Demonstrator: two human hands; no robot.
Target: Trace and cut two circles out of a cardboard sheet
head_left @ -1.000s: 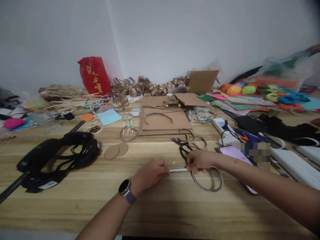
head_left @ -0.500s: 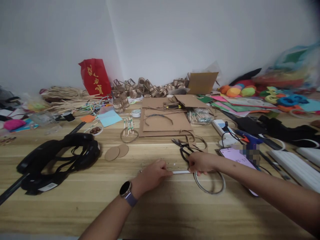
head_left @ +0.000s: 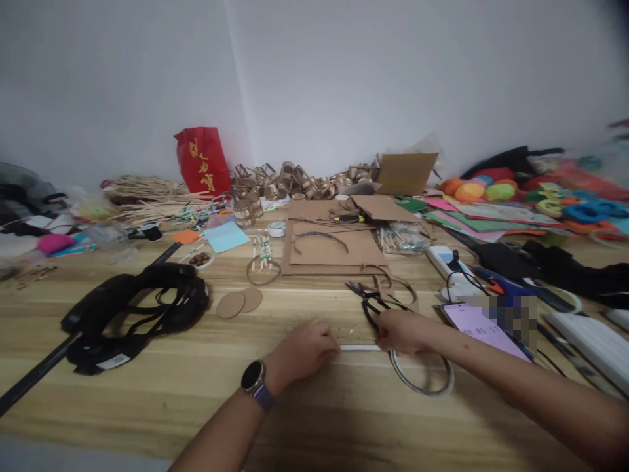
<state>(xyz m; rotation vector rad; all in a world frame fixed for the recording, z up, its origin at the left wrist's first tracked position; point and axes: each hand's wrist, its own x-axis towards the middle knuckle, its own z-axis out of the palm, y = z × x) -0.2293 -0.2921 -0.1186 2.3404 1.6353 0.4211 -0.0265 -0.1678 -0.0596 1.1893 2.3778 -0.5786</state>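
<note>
Between my two hands a narrow white strip [head_left: 360, 348] is stretched straight, low over the wooden table. My left hand [head_left: 309, 347], with a watch on its wrist, is closed at the strip's left end, fingertips partly hidden. My right hand [head_left: 397, 333] pinches the strip's other end. From beneath the right hand a thin pale loop [head_left: 426, 391] curves out onto the table; whether it is one piece with the strip, I cannot tell. Black-handled scissors [head_left: 368, 305] lie just behind the right hand, beside curled brown strips [head_left: 405, 288].
Two cardboard discs [head_left: 230, 304] and a brown ring [head_left: 264, 282] lie left of centre. Flat cardboard [head_left: 339, 259] is farther back. A black headset-like device [head_left: 137, 314] occupies the left; a lit phone [head_left: 484, 331] and a blue glue gun [head_left: 506, 282] are at right.
The view has shifted, so everything appears slightly farther right and lower. My left fingers, earlier extended along the strip, are now more curled at its end. My right hand keeps its pinch.
</note>
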